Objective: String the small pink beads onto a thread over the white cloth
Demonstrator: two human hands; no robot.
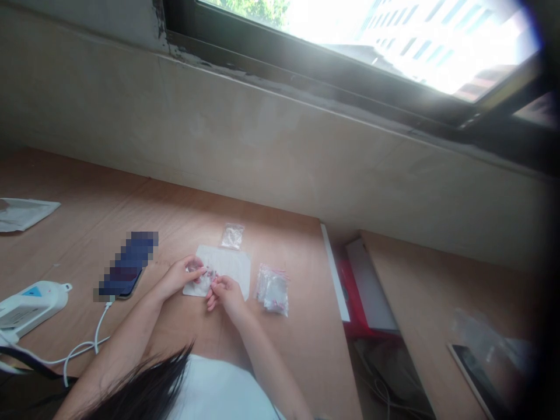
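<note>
Hair (144,385) and a white shirt (219,388) show nearest the head camera. Beyond, over a white sheet (239,271) on the table (310,332), I find the left hand (186,274) and right hand (225,293) close together, fingertips pinched on a small item (210,274), too blurred to identify. I judge it unfinished. To its right, a bag pile (275,291) looks filled, presumably done; a single bag (232,235) lies at the sheet's far edge. What remains, I cannot tell.

Held piece (210,273) too small to tell; phone screen (130,259) pixelated.
</note>
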